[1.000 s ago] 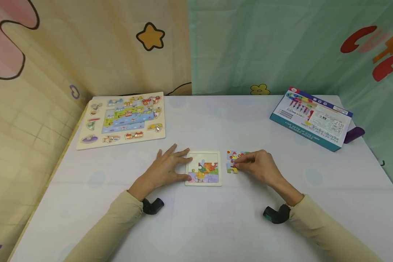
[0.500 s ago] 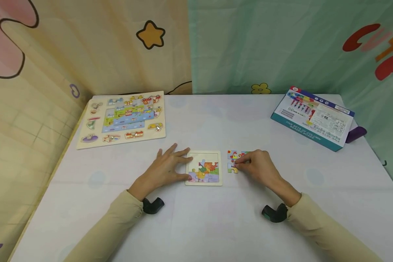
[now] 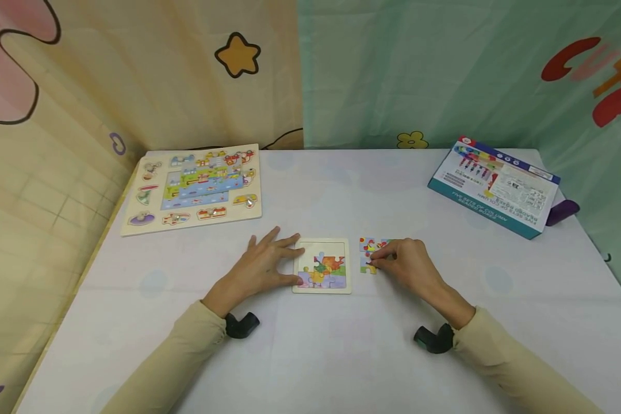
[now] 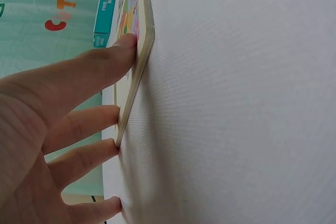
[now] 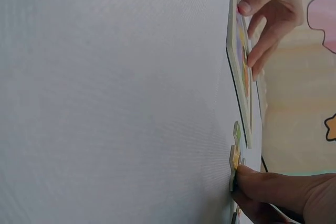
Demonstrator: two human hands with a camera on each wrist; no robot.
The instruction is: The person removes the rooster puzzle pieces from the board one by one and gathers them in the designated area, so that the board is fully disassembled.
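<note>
A small square puzzle tray (image 3: pixel 348 270) lies flat in the middle of the table. Joined jigsaw pieces (image 3: pixel 331 280) fill its lower and right part; its upper left shows bare board. My left hand (image 3: pixel 259 261) spreads its fingers along the tray's left side, the thumb resting on the lower left corner. Just right of the tray lie several loose jigsaw pieces (image 3: pixel 366 244), partly covered by my right hand (image 3: pixel 409 264). Its thumb and forefinger pinch a puzzle piece (image 5: pixel 233 169), whose edge shows in the right wrist view; the fingers hide the rest.
At the back left a large wooden peg puzzle board (image 3: pixel 196 224) carries colourful picture sheets (image 3: pixel 207 187). A flat teal and white box (image 3: pixel 491 187) lies at the back right, with a purple object (image 3: pixel 562 213) beside it. Patterned curtains (image 3: pixel 352 75) border the table (image 3: pixel 321 356).
The right hand stays over the loose pieces, its fingers shifting only slightly. The left hand and the tray hold their places.
</note>
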